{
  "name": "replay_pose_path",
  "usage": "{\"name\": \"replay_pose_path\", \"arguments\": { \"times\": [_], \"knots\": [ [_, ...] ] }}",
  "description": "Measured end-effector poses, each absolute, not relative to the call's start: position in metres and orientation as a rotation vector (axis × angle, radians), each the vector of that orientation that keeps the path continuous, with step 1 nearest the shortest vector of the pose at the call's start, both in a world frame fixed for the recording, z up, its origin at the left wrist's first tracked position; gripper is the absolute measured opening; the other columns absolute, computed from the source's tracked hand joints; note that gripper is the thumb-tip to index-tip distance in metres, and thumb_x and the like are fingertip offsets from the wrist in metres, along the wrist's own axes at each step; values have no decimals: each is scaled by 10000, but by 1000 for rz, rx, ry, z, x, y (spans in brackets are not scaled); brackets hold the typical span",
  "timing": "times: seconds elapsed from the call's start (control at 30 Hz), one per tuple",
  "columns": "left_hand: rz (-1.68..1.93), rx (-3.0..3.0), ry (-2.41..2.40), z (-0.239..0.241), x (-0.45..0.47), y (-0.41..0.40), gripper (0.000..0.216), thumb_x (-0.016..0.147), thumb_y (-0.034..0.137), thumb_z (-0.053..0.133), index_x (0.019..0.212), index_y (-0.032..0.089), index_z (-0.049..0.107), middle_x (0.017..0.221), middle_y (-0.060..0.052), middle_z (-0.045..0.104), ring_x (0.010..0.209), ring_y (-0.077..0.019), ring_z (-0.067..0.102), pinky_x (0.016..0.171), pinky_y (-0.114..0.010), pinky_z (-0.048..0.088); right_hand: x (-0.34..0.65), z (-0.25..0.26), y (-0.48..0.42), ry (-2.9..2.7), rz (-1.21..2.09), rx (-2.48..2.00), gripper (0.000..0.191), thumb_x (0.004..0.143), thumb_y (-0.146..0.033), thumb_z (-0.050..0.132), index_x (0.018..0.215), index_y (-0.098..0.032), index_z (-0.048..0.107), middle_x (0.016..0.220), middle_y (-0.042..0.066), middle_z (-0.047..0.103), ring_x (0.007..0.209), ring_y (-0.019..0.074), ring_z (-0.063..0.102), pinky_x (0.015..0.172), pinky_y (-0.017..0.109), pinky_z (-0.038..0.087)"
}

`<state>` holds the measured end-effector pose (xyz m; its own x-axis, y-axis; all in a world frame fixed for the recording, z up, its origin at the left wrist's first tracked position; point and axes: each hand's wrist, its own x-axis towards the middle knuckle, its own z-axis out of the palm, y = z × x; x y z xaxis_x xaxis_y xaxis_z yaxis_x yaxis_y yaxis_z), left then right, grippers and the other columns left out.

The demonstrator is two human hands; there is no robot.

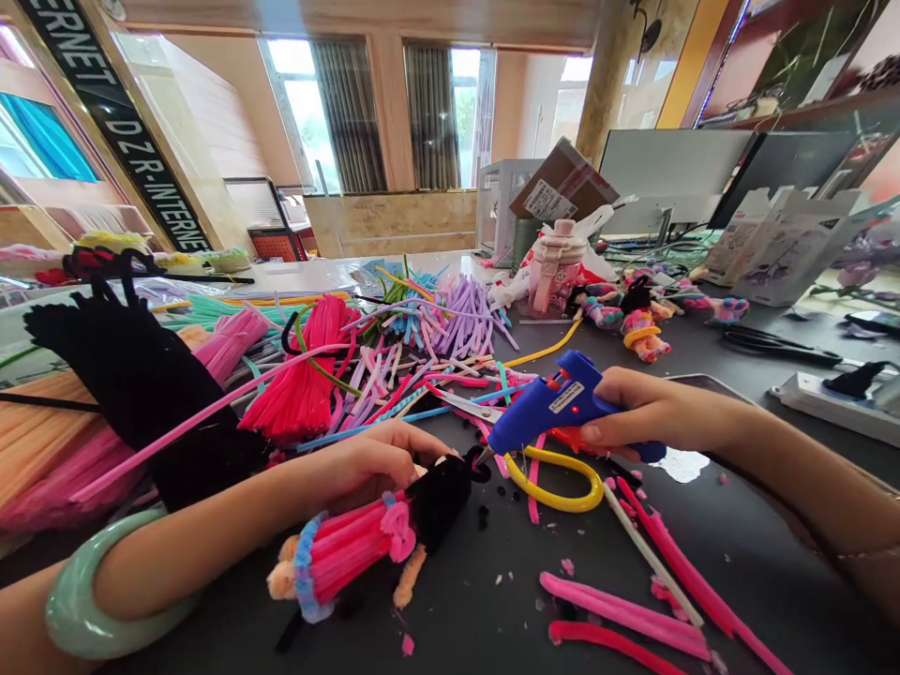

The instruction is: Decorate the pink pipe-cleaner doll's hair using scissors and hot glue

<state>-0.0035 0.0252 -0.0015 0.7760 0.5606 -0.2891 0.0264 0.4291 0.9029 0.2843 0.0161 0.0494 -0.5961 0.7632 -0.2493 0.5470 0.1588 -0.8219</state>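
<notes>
In my right hand is a blue hot glue gun, gripped by its handle with the nozzle pointing down to the left. Its tip meets or nearly meets the black head of a pipe-cleaner doll. The doll lies on its side, with black hair, a pink dress trimmed in blue and peach limbs. My left hand is closed around the doll's upper part from behind; some fingertips are hidden. Yellow-handled scissors lie beneath the glue gun, their blades pointing away to the left.
Bundles of black, red and purple pipe cleaners cover the left and middle. Loose pink strips lie at front right. Behind are a pink bottle, finished dolls and monitors. A power strip sits at right.
</notes>
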Motion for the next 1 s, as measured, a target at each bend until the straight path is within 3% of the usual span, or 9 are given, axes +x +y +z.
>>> {"name": "replay_pose_path", "arguments": {
  "times": [0.33,0.73,1.0],
  "knots": [
    [393,1151,632,2,-4,21,519,486,91,540,969,107,728,799,-46,730,667,-135,630,631,-182,481,283,45,17,-2206,1417,-1262,425,695,-565,616,595,-160,537,449,-62,444,420,65,373,414,213,266],
    [383,1108,602,3,-3,23,516,464,68,535,935,124,740,732,-12,719,560,-95,597,550,-152,454,285,46,15,-2178,1400,-1312,427,699,-568,619,593,-166,523,474,-48,460,441,72,396,413,209,274],
    [382,1143,617,3,-3,23,520,458,68,520,926,113,743,718,-15,720,583,-110,607,591,-170,465,287,50,15,-2190,1356,-1284,410,725,-514,610,517,-188,476,446,-48,438,420,75,373,406,230,252]
  ]
}}
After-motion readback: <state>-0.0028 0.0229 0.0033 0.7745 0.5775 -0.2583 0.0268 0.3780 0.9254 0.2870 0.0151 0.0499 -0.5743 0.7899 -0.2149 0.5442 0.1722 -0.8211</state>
